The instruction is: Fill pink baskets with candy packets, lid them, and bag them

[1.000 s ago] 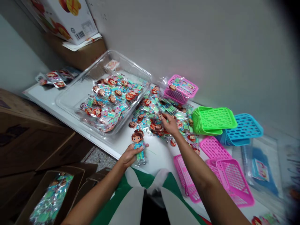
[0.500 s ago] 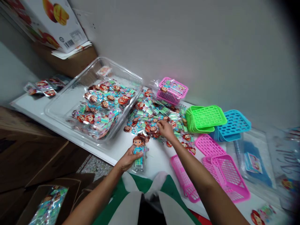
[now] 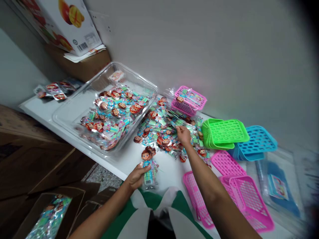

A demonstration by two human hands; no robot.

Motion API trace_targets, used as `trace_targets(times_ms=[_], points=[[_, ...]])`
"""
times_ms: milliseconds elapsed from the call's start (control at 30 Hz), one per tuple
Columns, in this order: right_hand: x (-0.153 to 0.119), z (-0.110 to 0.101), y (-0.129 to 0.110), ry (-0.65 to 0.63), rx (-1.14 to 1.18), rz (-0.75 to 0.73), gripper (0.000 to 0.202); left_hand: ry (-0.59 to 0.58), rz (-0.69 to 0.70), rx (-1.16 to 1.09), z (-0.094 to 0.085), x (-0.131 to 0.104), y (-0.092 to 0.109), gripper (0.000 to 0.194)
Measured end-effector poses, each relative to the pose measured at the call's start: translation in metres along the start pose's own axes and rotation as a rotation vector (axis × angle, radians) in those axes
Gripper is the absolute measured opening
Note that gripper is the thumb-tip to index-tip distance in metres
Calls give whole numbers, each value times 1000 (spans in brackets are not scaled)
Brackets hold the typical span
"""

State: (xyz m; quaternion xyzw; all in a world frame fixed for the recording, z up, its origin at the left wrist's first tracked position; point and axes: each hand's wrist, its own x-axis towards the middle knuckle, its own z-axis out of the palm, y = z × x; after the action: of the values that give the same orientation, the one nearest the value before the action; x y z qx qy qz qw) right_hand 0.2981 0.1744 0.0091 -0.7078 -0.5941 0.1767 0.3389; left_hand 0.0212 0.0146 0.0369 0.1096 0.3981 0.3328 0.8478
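- Our left hand (image 3: 136,176) grips a small stack of doll-figure packets (image 3: 148,166), held upright at the near edge of the white table (image 3: 169,166).
- Our right hand (image 3: 183,134) lies on the loose pile of packets (image 3: 164,127) with its fingers curled over one; we cannot tell whether it has it pinched.
- We judge a single packet comes away best if we pinch one corner and lift it clear, since the slick wrappers cling and slide.
- The wrappers are glossy, crinkled film over flat cartoon figures.
- The clear tray (image 3: 74,106) is thin rigid plastic; the green baskets (image 3: 224,132) are perforated, rectangular and nested.
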Motion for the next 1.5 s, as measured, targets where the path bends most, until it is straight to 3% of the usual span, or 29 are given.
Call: trace_targets(times_ms=[133,267,367,533,600,700,767,867,933,967,1067,1133,1200,1267,1367,1500], points=[[-58,-14,5,223,432,242,45,-16,42,-52,12,14,1,31],[-104,-19,-10,236,737,410,39,-70,35,-14,31,19,0,34],[-118,-33,-19,215,871,446,35,-118,39,44,42,15,4,38],[-115,-62,-26,110,847,469,36,-106,94,23,50,4,13,45],[-121,-61,-37,142,870,462,36,-122,98,-18,53,3,10,47],[-149,-42,-59,152,932,432,34,-141,123,-84,56,6,3,49],[-175,-27,-71,73,883,414,32,-133,159,-113,56,11,1,50],[-199,-17,-74,-246,710,329,37,-94,227,-128,50,14,8,51],[-191,-20,-67,-375,565,245,43,-51,242,-109,42,11,14,54],[-178,-23,-62,-349,457,194,43,-32,236,-92,38,9,16,56],[-116,-33,-40,-77,-39,15,35,-32,164,-37,27,-3,15,63],[-71,-36,-24,-7,-334,-24,39,-57,110,-6,21,-9,10,63],[-36,-35,-9,-84,-477,-14,34,-80,48,17,16,-13,4,56],[-19,-35,3,-173,-473,32,28,-91,-11,29,12,-14,1,47],[-27,-40,11,-137,-225,116,27,-85,-43,11,10,-11,-1,39],[-93,-42,-11,11,254,189,32,-42,33,-70,20,0,-2,37]])
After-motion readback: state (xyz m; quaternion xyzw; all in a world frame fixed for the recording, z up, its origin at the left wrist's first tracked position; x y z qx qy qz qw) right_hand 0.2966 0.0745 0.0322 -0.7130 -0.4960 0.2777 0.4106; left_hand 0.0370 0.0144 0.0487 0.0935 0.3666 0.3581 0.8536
